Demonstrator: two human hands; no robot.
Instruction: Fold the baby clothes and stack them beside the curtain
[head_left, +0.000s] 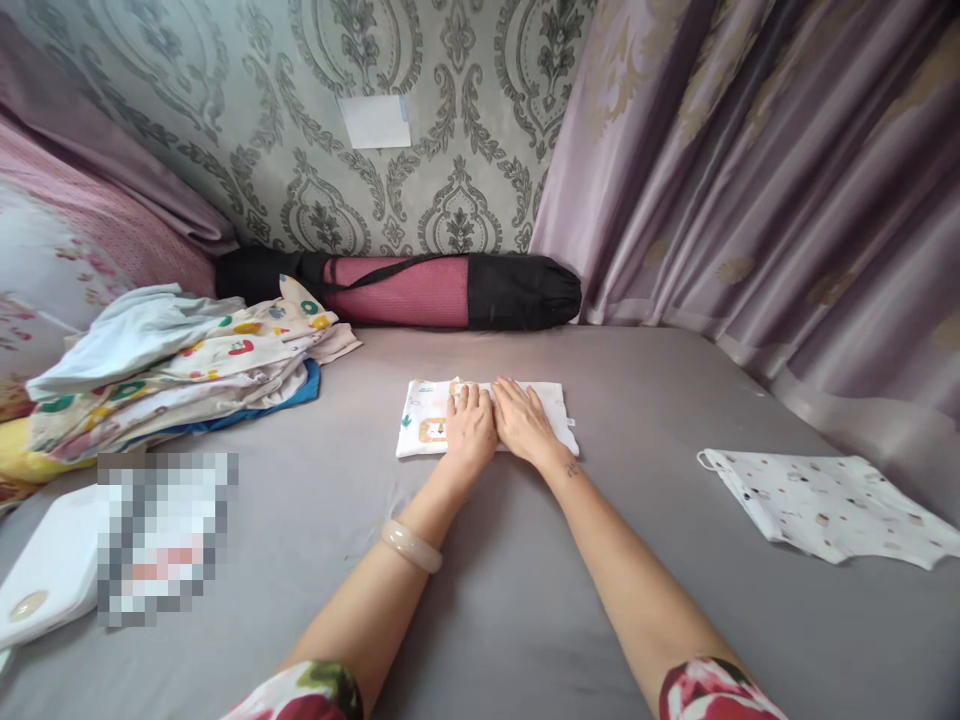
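A white printed garment, folded into a flat rectangle with a lion-like print on its left part, lies in the middle of the grey sheet. My left hand rests palm down on it, fingers stretched out. Beside it, touching at the thumb side, my right hand also lies flat on the cloth, fingers pointing away from me. Neither hand grips anything. The hands cover the centre of the folded cloth. A pale bangle sits on my left forearm.
Crumpled clothes are heaped at the left. A white device and a blurred-out item lie nearer. At the right is a white patterned garment. A pink and black rolled bag lies along the wall beside purple curtains.
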